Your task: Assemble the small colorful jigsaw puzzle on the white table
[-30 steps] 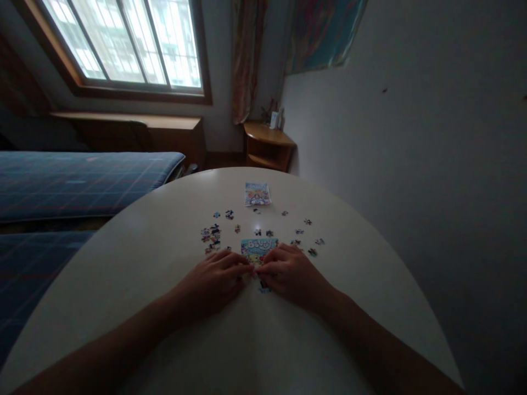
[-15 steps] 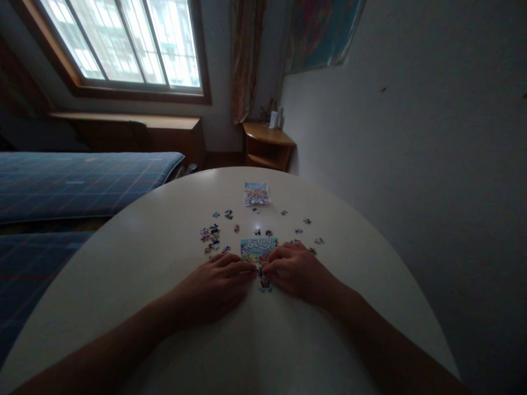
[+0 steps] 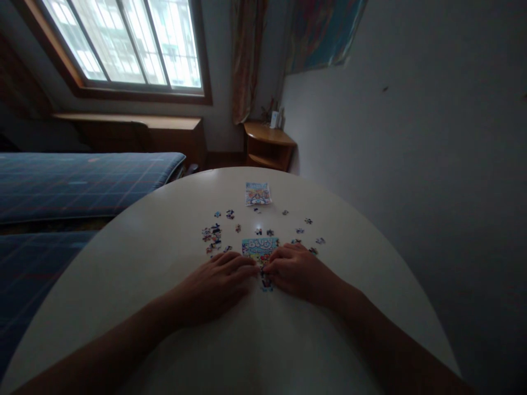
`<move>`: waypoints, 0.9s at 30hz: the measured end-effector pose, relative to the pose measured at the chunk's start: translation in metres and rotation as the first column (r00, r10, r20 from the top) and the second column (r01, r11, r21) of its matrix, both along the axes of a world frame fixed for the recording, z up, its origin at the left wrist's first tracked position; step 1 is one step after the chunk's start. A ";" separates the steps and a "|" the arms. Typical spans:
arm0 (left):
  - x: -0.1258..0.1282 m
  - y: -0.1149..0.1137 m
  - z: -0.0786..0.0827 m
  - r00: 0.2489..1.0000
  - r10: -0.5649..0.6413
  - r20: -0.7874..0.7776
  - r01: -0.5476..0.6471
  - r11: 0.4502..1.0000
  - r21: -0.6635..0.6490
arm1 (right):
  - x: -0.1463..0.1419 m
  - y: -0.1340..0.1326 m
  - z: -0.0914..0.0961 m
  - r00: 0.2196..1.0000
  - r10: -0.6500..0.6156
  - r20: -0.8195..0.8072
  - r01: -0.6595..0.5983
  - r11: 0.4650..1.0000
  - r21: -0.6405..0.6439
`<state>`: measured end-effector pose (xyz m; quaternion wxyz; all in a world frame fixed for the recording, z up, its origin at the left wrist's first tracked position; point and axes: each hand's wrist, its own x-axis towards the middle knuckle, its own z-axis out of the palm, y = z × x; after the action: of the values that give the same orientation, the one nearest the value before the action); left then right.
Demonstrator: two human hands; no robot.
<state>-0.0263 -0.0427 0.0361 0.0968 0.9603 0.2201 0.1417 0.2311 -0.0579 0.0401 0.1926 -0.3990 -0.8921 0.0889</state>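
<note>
A partly joined jigsaw puzzle [image 3: 260, 245] lies flat on the white table, its upper rows showing a light blue strip with white lettering. My left hand [image 3: 220, 282] rests at its lower left edge, fingers pressed together and tips on the pieces. From the right, my right hand [image 3: 298, 271] covers part of the puzzle, its fingers bent and closed at a puzzle piece [image 3: 267, 282] in the lower middle. The fingertips of both hands nearly meet, and exactly what lies under them is hidden.
Loose puzzle pieces [image 3: 212, 235] cluster left of the puzzle, and several more pieces [image 3: 300, 231] are scattered right and behind. A printed picture sheet [image 3: 258, 194] lies farther back on the round table [image 3: 156, 236]. Left is a bed with a blue plaid mattress [image 3: 82, 181]; a wall [image 3: 395, 164] runs along the right.
The left fingertips have shifted very slightly to the right along the puzzle's lower edge. The right hand stays almost in place, and the loose pieces lie as before.
</note>
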 end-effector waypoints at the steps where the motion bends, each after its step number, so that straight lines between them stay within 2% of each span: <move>1: -0.003 0.003 0.000 1.000 0.020 0.024 -0.020 1.000 0.009 | 0.000 0.000 0.001 1.000 -0.003 -0.003 0.003 1.000 -0.004; 5: -0.014 0.011 0.003 0.991 0.100 0.092 -0.105 0.993 0.049 | 0.004 -0.001 0.005 1.000 -0.017 -0.023 0.017 1.000 -0.022; 12: -0.016 0.014 0.004 0.995 0.094 0.009 -0.094 0.995 -0.025 | 0.009 0.002 0.005 0.999 -0.024 -0.037 0.023 0.999 -0.033; 19: -0.016 0.016 -0.005 0.994 0.105 0.034 -0.104 0.994 -0.038 | 0.008 0.001 0.004 0.999 -0.025 -0.030 0.025 0.999 -0.024; 27: -0.013 0.016 0.000 0.997 0.072 0.013 -0.071 0.994 -0.082 | 0.007 0.001 0.005 1.000 -0.024 -0.015 0.024 0.999 -0.046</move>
<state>-0.0392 -0.0264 0.0358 0.1323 0.9459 0.2591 0.1435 0.2385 -0.0572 0.0450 0.1912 -0.4132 -0.8835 0.1101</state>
